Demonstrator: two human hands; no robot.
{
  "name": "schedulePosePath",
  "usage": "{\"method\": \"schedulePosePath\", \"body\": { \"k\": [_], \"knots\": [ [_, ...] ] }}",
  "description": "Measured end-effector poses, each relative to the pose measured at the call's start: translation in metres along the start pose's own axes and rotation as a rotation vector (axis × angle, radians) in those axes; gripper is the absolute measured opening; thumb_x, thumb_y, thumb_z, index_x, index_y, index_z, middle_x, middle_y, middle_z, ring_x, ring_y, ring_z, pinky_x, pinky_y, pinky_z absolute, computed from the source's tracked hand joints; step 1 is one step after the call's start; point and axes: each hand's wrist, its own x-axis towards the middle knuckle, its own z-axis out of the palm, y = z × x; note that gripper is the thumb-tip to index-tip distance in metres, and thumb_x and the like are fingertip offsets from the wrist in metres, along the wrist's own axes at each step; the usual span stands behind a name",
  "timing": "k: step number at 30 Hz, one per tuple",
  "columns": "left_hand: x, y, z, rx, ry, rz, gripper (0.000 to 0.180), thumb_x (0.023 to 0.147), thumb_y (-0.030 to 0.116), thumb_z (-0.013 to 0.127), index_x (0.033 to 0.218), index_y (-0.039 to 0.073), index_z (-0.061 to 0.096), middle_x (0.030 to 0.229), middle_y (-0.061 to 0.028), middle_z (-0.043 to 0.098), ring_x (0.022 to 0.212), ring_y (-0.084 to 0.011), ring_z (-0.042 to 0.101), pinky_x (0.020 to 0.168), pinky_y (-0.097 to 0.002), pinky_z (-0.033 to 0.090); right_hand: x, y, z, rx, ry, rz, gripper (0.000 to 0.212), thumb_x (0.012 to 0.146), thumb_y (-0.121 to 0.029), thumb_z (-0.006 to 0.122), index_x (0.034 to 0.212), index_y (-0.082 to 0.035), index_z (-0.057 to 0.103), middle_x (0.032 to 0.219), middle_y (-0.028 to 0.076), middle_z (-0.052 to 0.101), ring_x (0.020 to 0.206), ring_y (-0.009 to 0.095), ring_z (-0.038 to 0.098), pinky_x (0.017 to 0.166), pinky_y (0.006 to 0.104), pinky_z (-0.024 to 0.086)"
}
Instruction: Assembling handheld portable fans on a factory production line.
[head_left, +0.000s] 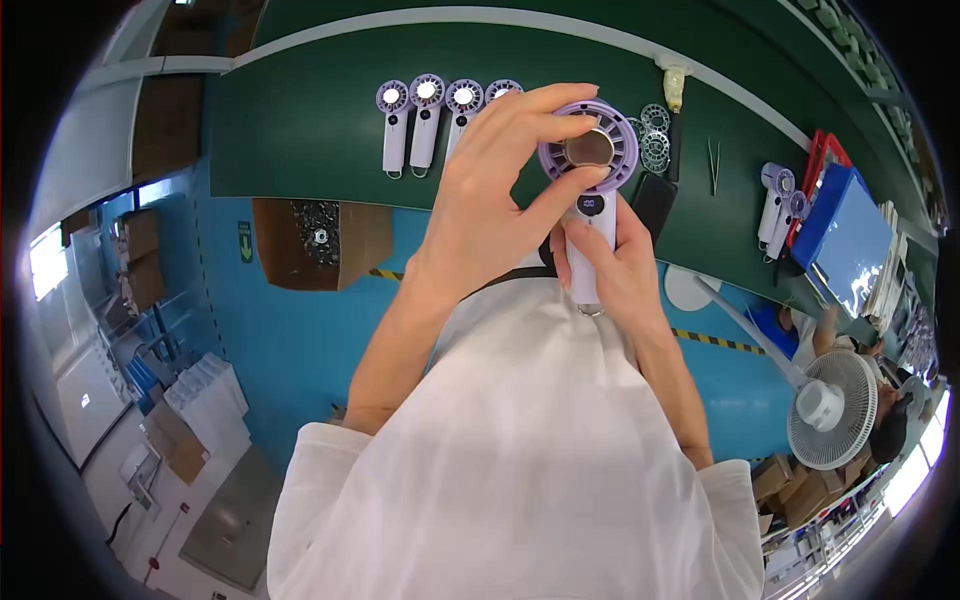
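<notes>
A light purple handheld fan (592,205) is upright in front of my chest, its round slotted head at the top and a small lit display below. My right hand (625,265) is closed around its white handle. My left hand (480,205) reaches over from the left. Its thumb and index finger pinch opposite edges of a shiny brownish round disc (590,148) at the centre of the fan head. Whether the disc is seated or loose, I cannot tell. Several similar fans (427,120) lie in a row on the green table, partly hidden behind my left hand.
Clear round grilles (655,140), a black rectangular object (655,203) and tweezers (714,167) lie right of the fan. Further right are more fans (775,205) and a blue bin (845,235). A cardboard box (365,245) stands below the left table edge; a pedestal fan (830,410) stands right.
</notes>
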Motion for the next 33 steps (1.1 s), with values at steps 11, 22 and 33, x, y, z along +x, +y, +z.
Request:
{"method": "schedulePosePath", "body": {
  "k": [11,22,33],
  "knots": [
    [0.006,0.003,-0.001,-0.061,0.025,-0.090,0.049,0.074,0.001,0.079,0.120,0.003,0.063,0.128,-0.0107,0.064,0.112,-0.0231,0.063,0.096,-0.0322,0.049,0.008,-0.009,0.003,0.026,-0.003,0.049,0.029,0.097,-0.015,0.057,0.122,-0.001,0.051,0.083,0.008,0.065,0.058,0.012,0.059,0.051,0.0269,0.047],
    [0.001,0.001,0.001,-0.097,0.066,-0.192,0.044,0.079,0.004,0.078,0.120,0.001,0.062,0.118,-0.0087,0.066,0.106,-0.0186,0.064,0.092,-0.0301,0.050,0.006,-0.002,0.003,0.009,-0.013,0.059,0.028,0.096,-0.017,0.060,0.120,-0.002,0.053,0.084,0.008,0.066,0.059,0.011,0.059,0.051,0.0262,0.046],
    [-0.004,-0.009,0.007,-0.067,0.150,-0.152,0.024,0.088,0.006,0.066,0.111,0.002,0.064,0.117,-0.0118,0.065,0.104,-0.0269,0.064,0.087,-0.0333,0.051,0.006,0.001,0.000,0.061,0.032,0.066,0.028,0.096,-0.017,0.060,0.117,-0.001,0.055,0.084,0.008,0.065,0.058,0.011,0.058,0.052,0.0255,0.047]
  ]
}}
